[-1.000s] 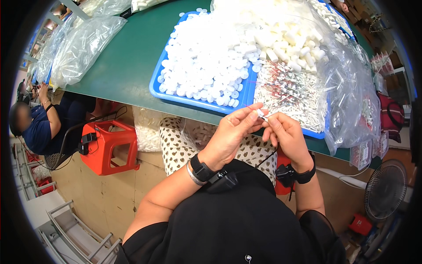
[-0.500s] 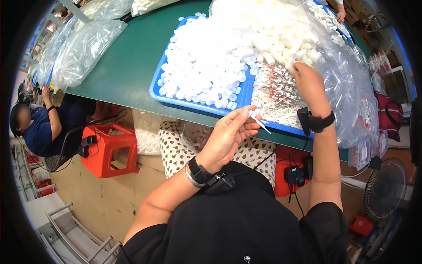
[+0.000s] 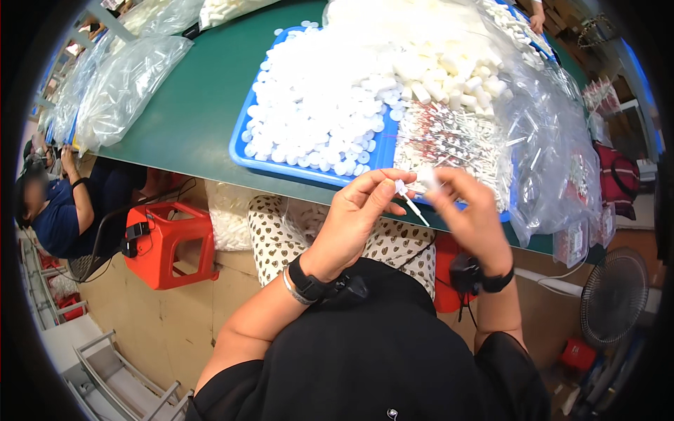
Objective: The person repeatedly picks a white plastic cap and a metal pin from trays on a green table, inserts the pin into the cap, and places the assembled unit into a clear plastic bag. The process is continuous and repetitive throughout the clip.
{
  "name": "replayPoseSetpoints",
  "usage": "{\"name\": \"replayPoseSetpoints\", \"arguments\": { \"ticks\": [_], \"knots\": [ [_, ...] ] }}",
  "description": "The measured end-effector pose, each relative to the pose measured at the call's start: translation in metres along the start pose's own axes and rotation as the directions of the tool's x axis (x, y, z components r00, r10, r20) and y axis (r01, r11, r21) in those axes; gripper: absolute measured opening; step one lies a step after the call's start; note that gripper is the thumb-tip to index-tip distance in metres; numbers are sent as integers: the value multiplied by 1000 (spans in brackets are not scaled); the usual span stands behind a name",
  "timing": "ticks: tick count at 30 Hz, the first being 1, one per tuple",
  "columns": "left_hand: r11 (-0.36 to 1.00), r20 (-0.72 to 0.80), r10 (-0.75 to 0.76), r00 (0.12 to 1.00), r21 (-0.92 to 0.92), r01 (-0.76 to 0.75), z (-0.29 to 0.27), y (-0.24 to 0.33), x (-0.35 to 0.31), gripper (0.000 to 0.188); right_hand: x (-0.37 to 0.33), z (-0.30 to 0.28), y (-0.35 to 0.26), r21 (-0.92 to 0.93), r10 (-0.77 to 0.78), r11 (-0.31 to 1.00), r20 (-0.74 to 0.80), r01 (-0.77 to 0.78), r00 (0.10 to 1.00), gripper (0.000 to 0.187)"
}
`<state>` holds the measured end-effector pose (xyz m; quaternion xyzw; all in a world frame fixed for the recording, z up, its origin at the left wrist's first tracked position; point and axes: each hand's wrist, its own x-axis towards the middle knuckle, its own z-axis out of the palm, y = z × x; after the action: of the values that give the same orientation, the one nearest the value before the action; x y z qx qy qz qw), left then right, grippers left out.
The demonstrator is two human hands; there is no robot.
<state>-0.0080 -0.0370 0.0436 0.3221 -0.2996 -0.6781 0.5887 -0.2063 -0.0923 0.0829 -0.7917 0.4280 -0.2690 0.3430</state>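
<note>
My left hand [image 3: 359, 219] pinches a thin white plastic stick [image 3: 414, 210] with a small knobbed top, its shaft slanting down to the right. Close beside it, my right hand [image 3: 469, 214] grips a short white cylinder [image 3: 427, 178], smeared by motion. I cannot tell whether the cylinder touches the stick. Both hands are over the near edge of a blue tray [image 3: 316, 175]. Round white translucent caps [image 3: 309, 133] fill the tray's left side. At its right lie many thin white and red sticks [image 3: 449, 140], with a heap of cream-white cylinders [image 3: 456, 81] behind them.
The tray rests on a green table [image 3: 186, 119]. Clear plastic bags lie at right [image 3: 551, 161] and at far left [image 3: 133, 84]. A red stool [image 3: 172, 242] stands on the floor left, near a seated person [image 3: 67, 207]. A fan [image 3: 616, 288] stands at right.
My right hand has come from the cylinder heap down and toward my left hand, carrying a white cylinder. My left hand keeps the stick. The whole view has shifted slightly.
</note>
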Motion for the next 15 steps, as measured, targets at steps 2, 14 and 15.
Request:
{"name": "replayPoseSetpoints", "arguments": {
  "ticks": [2, 14, 15],
  "knots": [
    [997, 8, 9, 1000, 74, -10, -1, -8, 0, 30, -11, 13, -3, 226, 103, 967, 71, -117, 992, 24],
    [973, -4, -229, 973, 2, 229, -4, -16, -9, 28, -31, 27, 3, 528, 275, 754, 285, -390, 918, 19],
    [971, -14, -241, 970, 2, 241, -4, -16, -10, 28, -31, 28, 0, 481, 271, 794, 268, -372, 925, 18]
  ]
}}
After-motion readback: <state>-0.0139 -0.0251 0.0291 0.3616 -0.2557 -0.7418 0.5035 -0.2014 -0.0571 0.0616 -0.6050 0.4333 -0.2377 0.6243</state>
